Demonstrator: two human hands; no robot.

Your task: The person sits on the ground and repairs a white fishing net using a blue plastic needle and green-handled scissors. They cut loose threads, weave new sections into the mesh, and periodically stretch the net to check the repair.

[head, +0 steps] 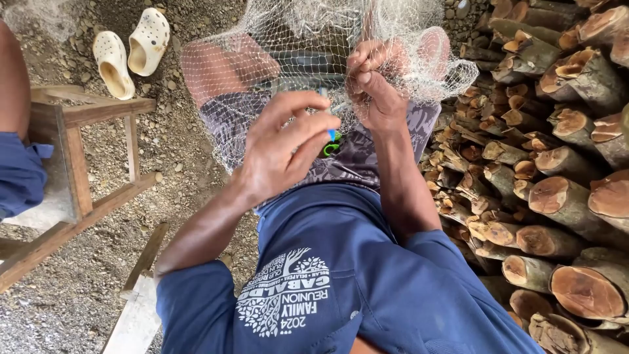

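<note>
Our right hand (pixel 375 88) is closed, pinching the net (pixel 308 39) over our knees. Our left hand (pixel 285 147) is curled around a blue-green tool (pixel 333 141). Stacked logs (pixel 557 164) crowd right; open gravel (pixel 177 124) lies left, beyond the wooden stool (pixel 92 157).

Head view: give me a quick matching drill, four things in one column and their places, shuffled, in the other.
Things:
1. fishing net
2. pair of cream clogs
3. stacked cut logs
4. wooden stool

Places:
A. on the gravel, upper left
B. piled along the right side
C. draped over the knees, pinched by the right hand, with the left hand just below it
D. at the left, beside another person's blue sleeve

Pairs: 1-C, 2-A, 3-B, 4-D
</note>
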